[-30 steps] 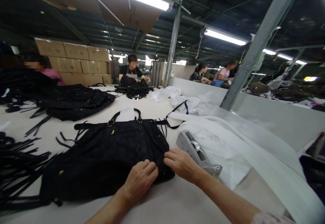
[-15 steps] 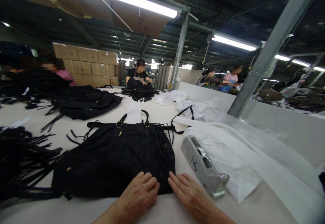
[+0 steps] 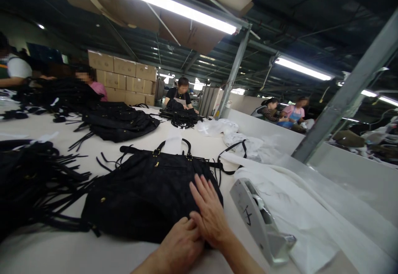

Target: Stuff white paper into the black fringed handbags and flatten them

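Item: black fabric handbag (image 3: 146, 197), twin-handled, gold-toned fittings; lying at frame centre on the tabletop (image 3: 74, 251), handles toward the top of the frame, long axis running roughly left to right. The bulk of it extends left and upward from the fingers, which are at its lower-right portion.

Right hand (image 3: 211, 214): laid flat on the bag, fingers extended toward the upper left and slightly parted, gripping nothing; reaches farther over it.

Left hand (image 3: 183, 241): at the lower edge, fingers curled, against the right thumb; whether fabric is pinched cannot be told.

Adjacent: grey tape dispenser (image 3: 248, 209), right of the bag.
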Demonstrator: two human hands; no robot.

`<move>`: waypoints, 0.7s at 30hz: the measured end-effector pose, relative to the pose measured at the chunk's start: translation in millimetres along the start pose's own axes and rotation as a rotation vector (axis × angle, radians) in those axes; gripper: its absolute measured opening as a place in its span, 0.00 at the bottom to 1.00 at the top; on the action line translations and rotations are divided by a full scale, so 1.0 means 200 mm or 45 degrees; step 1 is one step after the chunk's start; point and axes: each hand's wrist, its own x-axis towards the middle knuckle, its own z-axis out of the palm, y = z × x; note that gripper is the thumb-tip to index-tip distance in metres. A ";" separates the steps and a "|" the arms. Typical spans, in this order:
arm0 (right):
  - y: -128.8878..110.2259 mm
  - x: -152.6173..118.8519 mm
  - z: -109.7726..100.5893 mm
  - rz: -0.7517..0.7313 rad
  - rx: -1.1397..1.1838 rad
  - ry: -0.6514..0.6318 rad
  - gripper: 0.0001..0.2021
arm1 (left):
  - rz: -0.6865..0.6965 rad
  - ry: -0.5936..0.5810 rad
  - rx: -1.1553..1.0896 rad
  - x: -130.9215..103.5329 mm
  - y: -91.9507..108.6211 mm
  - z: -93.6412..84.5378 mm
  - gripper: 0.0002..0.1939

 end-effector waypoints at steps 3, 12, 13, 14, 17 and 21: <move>0.13 -0.30 0.27 0.301 -0.088 -0.359 0.28 | 0.028 0.112 0.018 0.00 0.00 0.01 0.08; 0.09 0.11 0.00 0.219 0.051 -0.140 0.23 | 0.014 0.117 0.019 -0.02 0.00 0.00 0.11; 0.07 0.20 -0.06 0.184 0.115 0.045 0.24 | 0.011 0.092 0.008 -0.02 0.00 0.00 0.11; 0.05 0.25 -0.09 0.177 0.177 0.226 0.24 | 0.008 0.078 0.003 -0.02 0.00 0.00 0.11; 0.05 0.19 0.01 0.114 0.185 0.558 0.24 | 0.013 0.111 0.011 -0.03 0.00 0.05 0.10; 0.26 -0.21 0.40 0.095 -0.035 0.107 0.25 | -0.071 0.172 -0.055 -0.06 -0.05 0.16 0.09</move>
